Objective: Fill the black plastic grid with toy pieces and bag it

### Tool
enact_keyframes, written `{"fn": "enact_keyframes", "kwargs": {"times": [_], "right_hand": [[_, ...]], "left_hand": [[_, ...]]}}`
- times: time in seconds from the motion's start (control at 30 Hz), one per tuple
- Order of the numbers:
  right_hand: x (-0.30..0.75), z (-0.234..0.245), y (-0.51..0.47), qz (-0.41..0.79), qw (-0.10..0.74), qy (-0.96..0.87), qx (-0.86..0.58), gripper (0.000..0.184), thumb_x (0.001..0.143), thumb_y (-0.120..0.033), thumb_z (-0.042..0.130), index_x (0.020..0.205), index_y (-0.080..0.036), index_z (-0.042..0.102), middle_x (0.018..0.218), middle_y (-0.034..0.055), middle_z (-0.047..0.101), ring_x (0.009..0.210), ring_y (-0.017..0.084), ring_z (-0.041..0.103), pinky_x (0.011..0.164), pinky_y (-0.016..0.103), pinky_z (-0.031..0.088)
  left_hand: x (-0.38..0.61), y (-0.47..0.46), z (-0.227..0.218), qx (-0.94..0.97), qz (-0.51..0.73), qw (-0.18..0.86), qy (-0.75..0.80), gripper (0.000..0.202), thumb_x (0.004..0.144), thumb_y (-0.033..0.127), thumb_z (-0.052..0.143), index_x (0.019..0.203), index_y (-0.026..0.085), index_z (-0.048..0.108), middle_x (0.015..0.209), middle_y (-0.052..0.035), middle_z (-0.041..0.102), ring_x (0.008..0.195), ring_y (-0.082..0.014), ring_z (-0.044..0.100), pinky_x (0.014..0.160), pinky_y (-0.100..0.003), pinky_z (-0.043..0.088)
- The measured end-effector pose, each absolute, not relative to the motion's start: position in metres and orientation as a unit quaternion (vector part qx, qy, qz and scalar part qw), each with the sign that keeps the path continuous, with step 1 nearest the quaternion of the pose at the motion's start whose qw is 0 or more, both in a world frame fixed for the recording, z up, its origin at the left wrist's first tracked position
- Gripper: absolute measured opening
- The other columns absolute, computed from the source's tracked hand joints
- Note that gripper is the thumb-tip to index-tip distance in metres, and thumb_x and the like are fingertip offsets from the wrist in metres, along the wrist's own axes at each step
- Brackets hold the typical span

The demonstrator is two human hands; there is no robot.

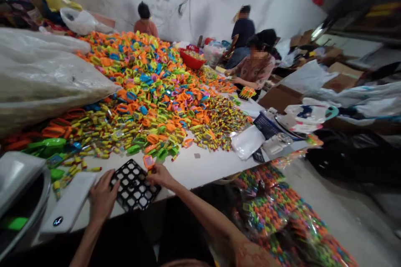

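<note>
A black grid tray [135, 182] with rows of holes lies at the table's front edge. My left hand [102, 196] grips its left side, the thumb over the rim and the other fingers along the edge. Above the tray's right side, my right hand [160, 176] pinches a small orange toy watch [148, 162] with a pinkish face. Beyond the tray spreads a large heap of similar toy watches [156, 79] in orange, green, yellow and blue. Small yellow-and-red pieces [98, 129] lie along the heap's near side.
A white flat device [70, 200] and a rimmed container [37, 200] stand left of my left hand. A large plastic sack [46, 79] flanks the heap. To the right are white bags [248, 142] and a blue basket [266, 124]. Filled bags [282, 212] lie below; co-workers [257, 66] sit beyond.
</note>
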State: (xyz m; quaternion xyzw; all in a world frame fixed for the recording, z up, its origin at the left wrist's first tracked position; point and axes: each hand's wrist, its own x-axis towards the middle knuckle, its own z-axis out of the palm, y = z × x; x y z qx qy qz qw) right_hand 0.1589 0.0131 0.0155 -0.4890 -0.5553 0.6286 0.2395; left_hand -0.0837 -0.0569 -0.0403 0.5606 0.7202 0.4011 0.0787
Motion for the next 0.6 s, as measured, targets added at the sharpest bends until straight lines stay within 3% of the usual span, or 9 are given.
{"fn": "enact_keyframes", "kwargs": {"times": [0.17, 0.33, 0.6], "right_hand": [[0.156, 0.027, 0.012, 0.643, 0.263, -0.543, -0.473, 0.018, 0.062, -0.020, 0.072, 0.063, -0.020, 0.054, 0.054, -0.0055, 0.058, 0.051, 0.010, 0.051, 0.055, 0.022, 0.042], [0.117, 0.028, 0.013, 0.702, 0.263, -0.522, -0.408, 0.026, 0.058, -0.032, 0.078, 0.074, -0.019, 0.062, 0.058, -0.0053, 0.061, 0.051, 0.011, 0.052, 0.054, 0.024, 0.046], [0.051, 0.018, 0.009, 0.645, 0.223, -0.610, -0.403, 0.011, 0.061, -0.026, 0.065, 0.061, -0.017, 0.061, 0.058, -0.0034, 0.059, 0.058, 0.011, 0.053, 0.056, 0.021, 0.041]], "left_hand": [[-0.076, -0.085, -0.036, 0.598, 0.365, 0.091, 0.708, 0.056, 0.095, 0.051, 0.049, 0.137, 0.017, 0.061, 0.141, -0.0184, 0.067, 0.135, -0.0331, 0.060, 0.114, -0.051, 0.047], [-0.084, -0.097, -0.048, 0.613, 0.343, 0.119, 0.702, 0.061, 0.093, 0.046, 0.060, 0.144, 0.015, 0.056, 0.140, -0.0184, 0.067, 0.133, -0.0320, 0.062, 0.113, -0.050, 0.048], [-0.081, -0.102, -0.050, 0.586, 0.413, 0.115, 0.688, 0.074, 0.087, 0.037, 0.071, 0.154, 0.017, 0.046, 0.138, -0.0166, 0.066, 0.127, -0.0298, 0.064, 0.110, -0.046, 0.052]]}}
